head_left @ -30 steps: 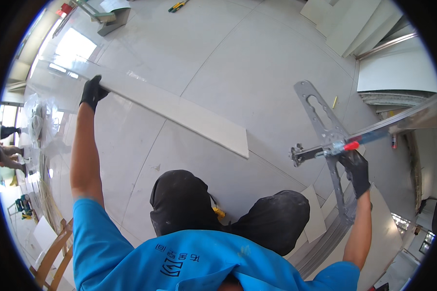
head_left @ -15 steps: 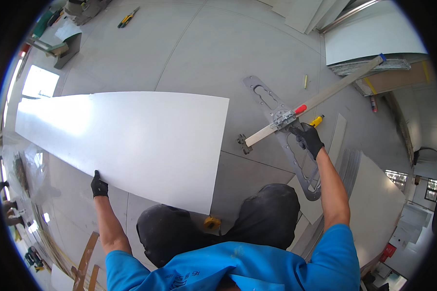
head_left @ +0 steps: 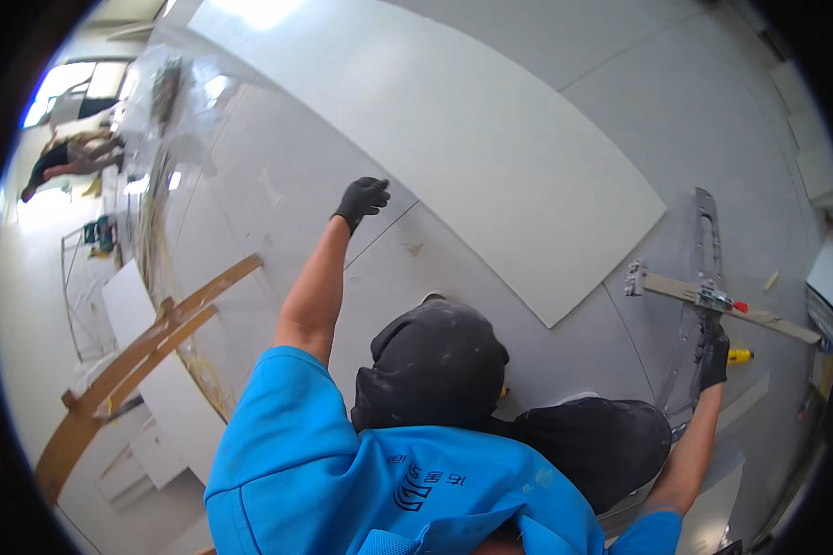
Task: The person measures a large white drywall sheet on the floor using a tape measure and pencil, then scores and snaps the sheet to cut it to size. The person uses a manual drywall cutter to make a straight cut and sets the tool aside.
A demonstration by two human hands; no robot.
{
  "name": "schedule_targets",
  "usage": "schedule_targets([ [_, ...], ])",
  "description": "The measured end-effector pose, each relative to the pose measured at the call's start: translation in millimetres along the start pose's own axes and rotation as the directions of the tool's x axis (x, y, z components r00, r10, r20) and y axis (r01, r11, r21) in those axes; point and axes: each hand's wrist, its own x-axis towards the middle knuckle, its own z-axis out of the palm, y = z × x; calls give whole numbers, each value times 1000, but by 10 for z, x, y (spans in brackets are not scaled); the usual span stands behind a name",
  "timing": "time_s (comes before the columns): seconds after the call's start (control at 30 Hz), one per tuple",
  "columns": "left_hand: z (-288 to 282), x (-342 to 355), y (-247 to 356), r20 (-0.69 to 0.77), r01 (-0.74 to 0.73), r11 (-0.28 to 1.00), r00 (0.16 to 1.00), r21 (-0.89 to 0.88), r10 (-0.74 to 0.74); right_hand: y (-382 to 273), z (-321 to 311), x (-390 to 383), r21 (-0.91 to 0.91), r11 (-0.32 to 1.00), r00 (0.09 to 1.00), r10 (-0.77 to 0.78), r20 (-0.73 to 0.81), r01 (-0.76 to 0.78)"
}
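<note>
A large white panel (head_left: 491,148) lies on the grey floor ahead of me. Just off its near edge is my left hand (head_left: 363,199), in a black glove, fingers curled and nothing seen in them. On the right, my gloved right hand (head_left: 711,359) grips the long grey slotted jig (head_left: 707,231) beside its metal clamp, which has a red lever tip (head_left: 740,306). A narrow wooden bar (head_left: 776,323) passes crosswise through the clamp and carries a dark bracket at its left end. A yellow-handled tool (head_left: 739,356) lies beside my right hand.
At the left stands a curved brown wooden frame (head_left: 157,328) with white boards (head_left: 162,370) near it. Clear plastic wrapping (head_left: 190,102) and long thin strips lie beyond. Another person (head_left: 74,159) is bent over at the far left. My knees are close to the panel's near corner.
The view has swung left, so the panel and jig appear farther right. My left hand has come off the panel's edge, its fingers now curled. My right hand stays on the jig.
</note>
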Motion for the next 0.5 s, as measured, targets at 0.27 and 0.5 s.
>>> schedule_targets([
  [0.27,560,-1189,-1436,-2,-279,625,912,729,410,-310,539,218,-55,988,989,-141,43,144],
  [0.5,898,-1666,-1484,-24,-266,501,866,823,499,-217,813,339,199,979,990,-62,128,35],
])
